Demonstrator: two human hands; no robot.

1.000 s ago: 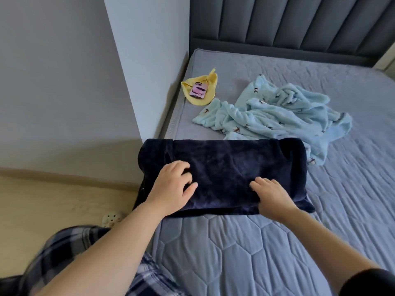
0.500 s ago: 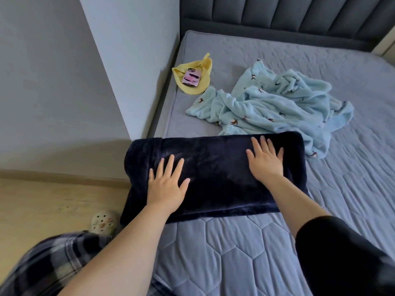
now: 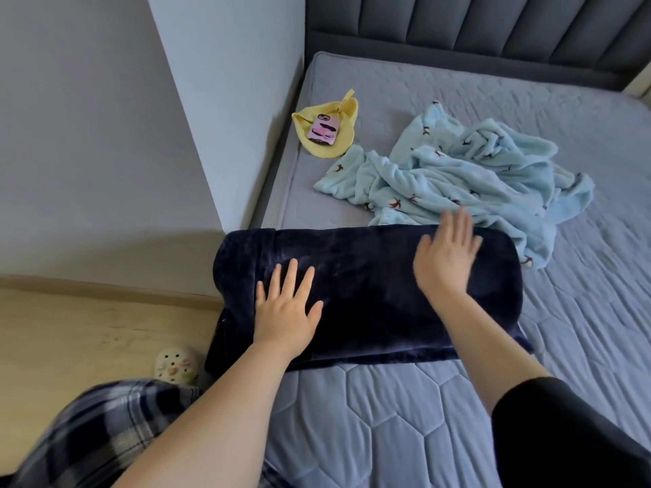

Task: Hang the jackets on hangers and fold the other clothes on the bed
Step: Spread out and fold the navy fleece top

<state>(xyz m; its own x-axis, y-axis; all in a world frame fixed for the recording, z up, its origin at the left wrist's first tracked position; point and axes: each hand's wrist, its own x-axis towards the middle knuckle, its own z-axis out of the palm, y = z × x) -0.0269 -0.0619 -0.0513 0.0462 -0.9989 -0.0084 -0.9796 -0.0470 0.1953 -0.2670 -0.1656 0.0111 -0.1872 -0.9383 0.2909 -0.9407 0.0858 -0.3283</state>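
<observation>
A folded dark navy fleece garment [image 3: 370,287] lies across the near left corner of the grey quilted bed [image 3: 405,410], its left end hanging over the mattress edge. My left hand [image 3: 287,311] rests flat on its left half with fingers spread. My right hand [image 3: 447,253] lies flat on its far right part, fingers straight and blurred, their tips at the garment's far edge. Behind it, a light blue fleece garment [image 3: 458,177] with small dark prints lies crumpled on the bed.
A yellow cloth item [image 3: 343,130] with a pink phone [image 3: 323,129] on it sits near the bed's far left edge. A white wall corner [image 3: 211,135] stands left of the bed. On the wooden floor lies a pale slipper [image 3: 176,364]. A padded grey headboard [image 3: 458,26] backs the bed.
Both hands went from curled at the navy garment's near edge to flat on top of it. My right hand has slid toward the far edge; the garment stays folded in place.
</observation>
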